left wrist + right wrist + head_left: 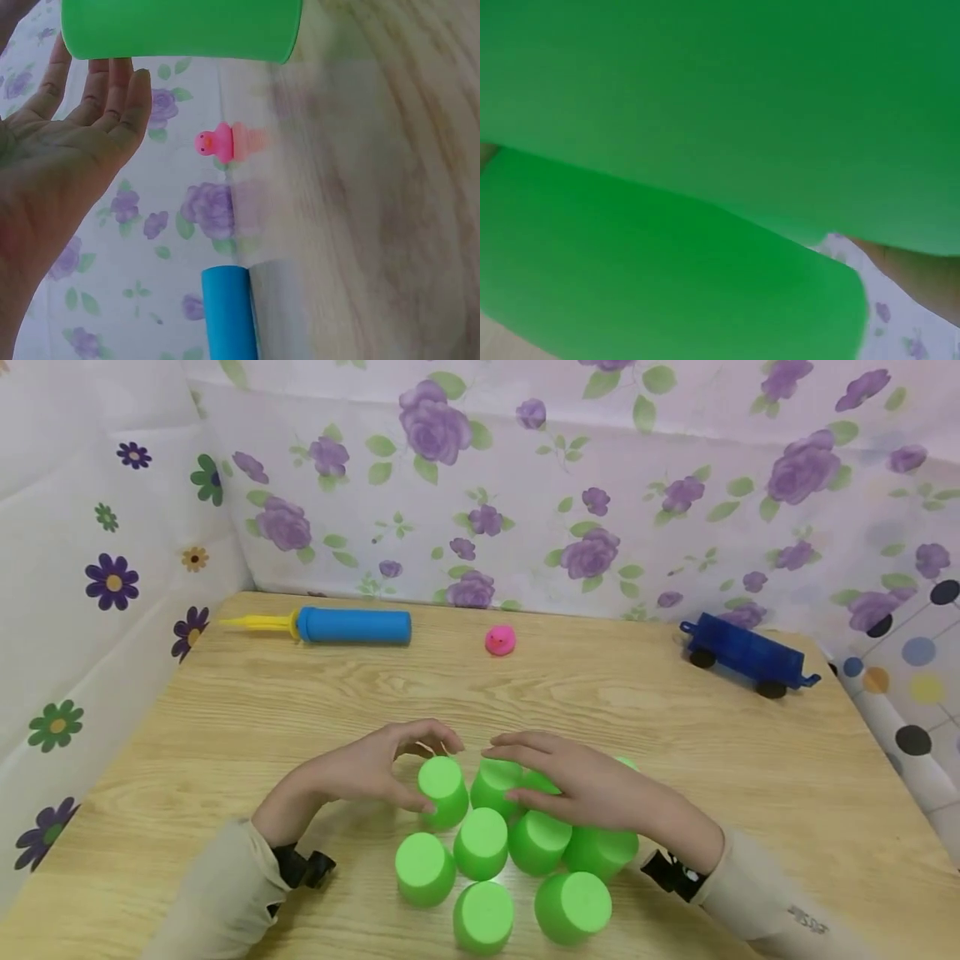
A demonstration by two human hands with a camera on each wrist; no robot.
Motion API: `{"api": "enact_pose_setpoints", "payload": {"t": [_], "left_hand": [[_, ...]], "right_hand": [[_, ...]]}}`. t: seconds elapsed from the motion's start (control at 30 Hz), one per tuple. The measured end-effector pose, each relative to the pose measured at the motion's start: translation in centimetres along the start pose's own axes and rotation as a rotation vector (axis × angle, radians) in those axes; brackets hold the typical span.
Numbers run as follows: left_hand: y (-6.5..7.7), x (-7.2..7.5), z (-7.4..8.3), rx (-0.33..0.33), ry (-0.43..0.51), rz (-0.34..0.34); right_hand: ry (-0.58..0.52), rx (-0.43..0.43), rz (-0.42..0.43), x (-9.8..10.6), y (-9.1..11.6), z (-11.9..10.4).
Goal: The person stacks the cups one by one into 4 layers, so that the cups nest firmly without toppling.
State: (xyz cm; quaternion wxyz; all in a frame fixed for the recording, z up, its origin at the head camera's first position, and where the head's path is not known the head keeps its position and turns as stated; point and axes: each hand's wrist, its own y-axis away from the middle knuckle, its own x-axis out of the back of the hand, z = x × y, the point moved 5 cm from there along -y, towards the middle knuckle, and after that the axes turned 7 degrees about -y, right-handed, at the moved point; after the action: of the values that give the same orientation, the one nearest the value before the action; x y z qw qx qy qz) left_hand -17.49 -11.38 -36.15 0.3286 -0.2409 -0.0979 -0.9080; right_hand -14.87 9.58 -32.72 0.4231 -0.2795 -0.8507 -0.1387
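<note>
Several bright green cups stand upside down in a close cluster in the head view. My left hand [367, 768] curves loosely around the far-left cup [442, 793], its thumb tip at the near side. In the left wrist view, relaxed fingers [97, 97] extend behind that green cup's wall [180, 26]. My right hand [577, 772] reaches over the cluster from the right, with straight fingers above another cup [495, 789] and the thumb beside it. This hand partly hides the cups beneath it. Green cup walls [720, 112] fill most of the right wrist view.
A blue hand pump [356, 626] with a yellow nozzle lies at the wooden table's back left. Near the back middle sits a pink rubber duck [500, 641]. A blue toy wagon [746, 653] stands at the back right. Flowered cloth [525, 485] borders the table.
</note>
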Motion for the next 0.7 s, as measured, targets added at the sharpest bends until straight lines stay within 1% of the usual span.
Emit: {"api": "enact_pose_setpoints", "payload": {"t": [0.1, 0.17, 0.33, 0.5, 0.6, 0.7], "left_hand": [[-0.1, 0.1, 0.0, -0.006, -0.039, 0.01], [-0.3, 0.0, -0.2, 0.005, -0.047, 0.007], [-0.4, -0.3, -0.8, 0.07, -0.028, 0.0], [-0.4, 0.2, -1.6, 0.132, -0.037, 0.019], [-0.5, 1.0, -1.7, 0.142, -0.069, 0.066], [-1.1, 1.9, -1.3, 0.142, -0.147, 0.155]], "right_hand": [[0.04, 0.027, 0.016, -0.3, -0.3, 0.4], [0.048, 0.041, 0.025, -0.4, -0.5, 0.6], [0.049, 0.042, 0.044, -0.7, -0.8, 1.1], [0.067, 0.015, 0.073, -0.9, -1.1, 1.2], [0.063, 0.01, 0.082, -1.1, -1.3, 1.0], [0.061, 0.007, 0.101, -1.1, -1.1, 0.9]]}}
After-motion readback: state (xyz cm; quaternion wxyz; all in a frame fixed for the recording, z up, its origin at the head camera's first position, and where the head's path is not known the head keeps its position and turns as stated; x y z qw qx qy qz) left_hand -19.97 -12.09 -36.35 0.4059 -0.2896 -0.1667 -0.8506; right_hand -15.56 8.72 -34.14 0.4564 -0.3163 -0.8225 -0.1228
